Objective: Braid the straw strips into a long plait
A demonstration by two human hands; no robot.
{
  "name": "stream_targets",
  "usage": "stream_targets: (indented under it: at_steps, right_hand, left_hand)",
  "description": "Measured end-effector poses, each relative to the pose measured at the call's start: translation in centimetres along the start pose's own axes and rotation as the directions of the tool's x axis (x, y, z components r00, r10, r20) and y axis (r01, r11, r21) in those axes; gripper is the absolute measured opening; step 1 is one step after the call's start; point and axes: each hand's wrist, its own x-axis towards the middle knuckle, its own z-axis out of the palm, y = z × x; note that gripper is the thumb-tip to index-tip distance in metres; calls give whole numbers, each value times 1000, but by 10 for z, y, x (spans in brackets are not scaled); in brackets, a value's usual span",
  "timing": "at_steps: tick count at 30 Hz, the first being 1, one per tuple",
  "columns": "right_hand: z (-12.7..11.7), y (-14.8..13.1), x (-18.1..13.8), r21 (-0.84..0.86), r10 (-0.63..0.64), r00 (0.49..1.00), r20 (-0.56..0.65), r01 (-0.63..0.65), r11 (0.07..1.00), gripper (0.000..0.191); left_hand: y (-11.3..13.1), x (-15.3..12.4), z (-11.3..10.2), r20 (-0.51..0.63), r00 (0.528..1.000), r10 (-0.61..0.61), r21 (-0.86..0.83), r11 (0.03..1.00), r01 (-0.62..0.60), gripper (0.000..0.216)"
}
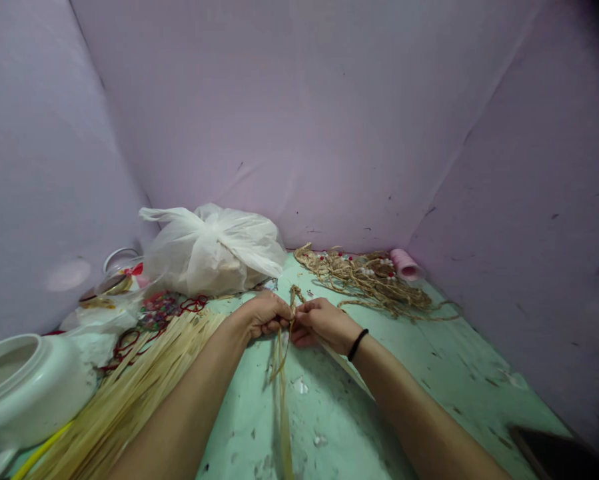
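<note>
My left hand (265, 315) and my right hand (324, 323) meet at the middle of a pale green surface (429, 373). Both are closed, pinching a braid of straw-coloured fibre strips (294, 297) between them. The loose ends of the strips (282, 393) trail down toward me. A black band circles my right wrist (358, 344).
A bundle of flat straw strips (129, 393) lies at the left beside a white jar (24, 387). A tied white plastic bag (214, 250) sits behind my hands. Tangled braided cords with red beads (369, 277) and a pink thread spool (404, 264) lie at the back right. Lilac cloth walls surround.
</note>
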Motion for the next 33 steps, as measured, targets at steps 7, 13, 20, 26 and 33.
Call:
stream_targets:
  at_steps: [7,13,20,26,33]
  right_hand:
    - [-3,17,15,-152,-101,992,-79,88,984,17]
    - [-1,13,12,-104,-35,999,-31,32,994,13]
    - [2,19,13,116,-24,998,-52,30,993,11]
    - [-4,20,14,152,-56,998,42,49,987,12]
    - [-14,17,14,182,-67,986,150,38,982,8]
  left_hand:
    - [12,-11,3,-97,994,-55,277,957,80,12]
    - [35,-31,8,-176,984,-39,584,800,136,11]
    - [33,-36,44,-282,931,230,763,642,72,8]
    - [39,-41,34,-206,976,77,668,740,83,10]
    - [26,-17,7,-194,974,-122,98,985,143,13]
